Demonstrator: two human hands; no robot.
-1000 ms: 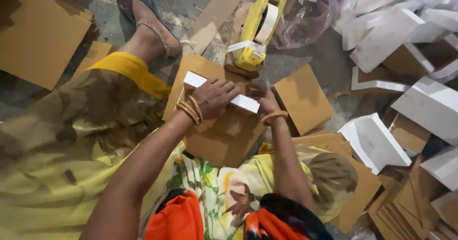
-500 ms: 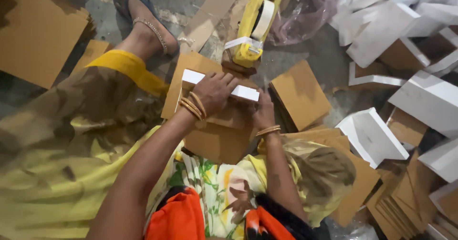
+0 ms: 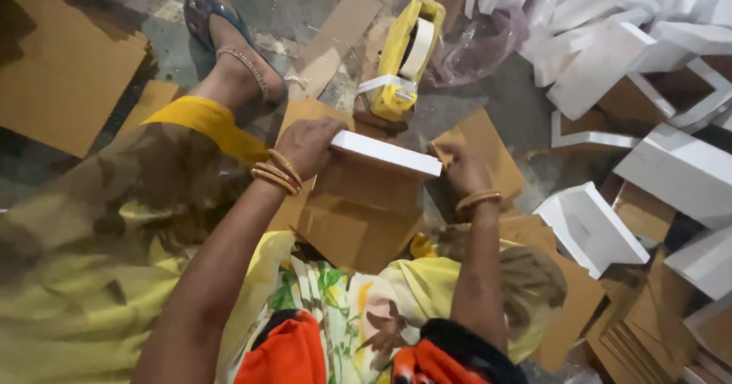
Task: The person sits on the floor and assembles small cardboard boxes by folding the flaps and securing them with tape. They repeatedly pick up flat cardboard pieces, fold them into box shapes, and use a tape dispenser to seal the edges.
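I hold a partly folded box (image 3: 366, 189) of brown cardboard with a white outer face, its white upper edge (image 3: 385, 154) turned toward me. My left hand (image 3: 307, 146), with bangles at the wrist, grips the box's left end. My right hand (image 3: 463, 169) grips its right end, next to a brown flap (image 3: 488, 144). The box rests over my lap, just in front of a yellow tape dispenser (image 3: 402, 57) with a white roll that stands on the floor.
My sandalled foot (image 3: 229, 48) stretches out at the upper left. Flat brown cardboard sheets (image 3: 57, 71) lie left and a stack (image 3: 640, 338) lower right. Several finished white boxes (image 3: 610, 64) pile up on the right. A clear plastic bag (image 3: 473, 48) lies behind the dispenser.
Both hands have lifted and tilted the box, so its white edge now faces up and its brown inside shows. My right hand slid out to the right end.
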